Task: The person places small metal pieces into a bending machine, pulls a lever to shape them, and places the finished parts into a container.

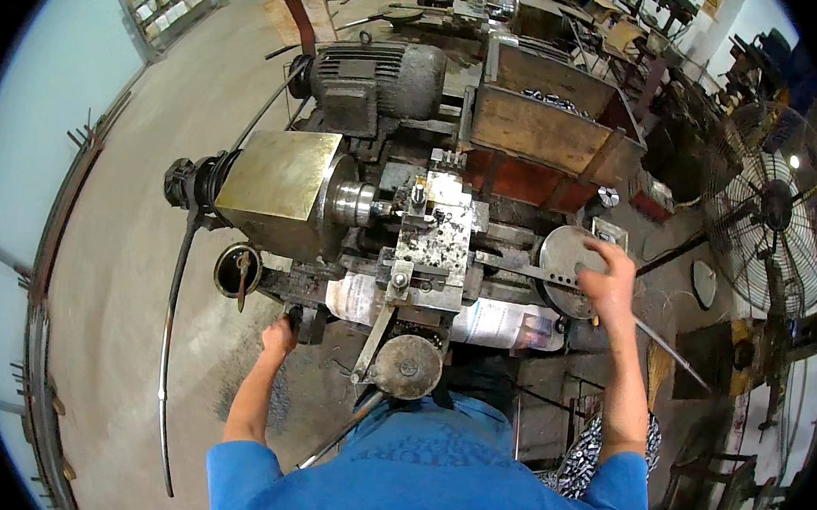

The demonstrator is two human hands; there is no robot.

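Observation:
A small metal lathe stands in front of me. My left hand [278, 336] is closed at the lathe's front left corner, against a dark part [296, 319]; what its fingers hold is hidden. Over the round metal plate [560, 256] on the right hovers my right hand [608, 277], its fingers curved and apart, with nothing visible in them. A flat bar with holes [526, 268] runs from the plate to the tool slide [442, 248]. Left of the slide, the spindle chuck [355, 204] juts from the brass-coloured headstock [277, 175]. Near my waist is a round-ended crank [408, 367].
A finned motor [378, 78] sits behind the headstock. The wooden bin [541, 127] at the back holds small metal parts. A pot with a brush [238, 271] hangs at left; a long rod [166, 380] stands beyond it. At right is a large fan [772, 205].

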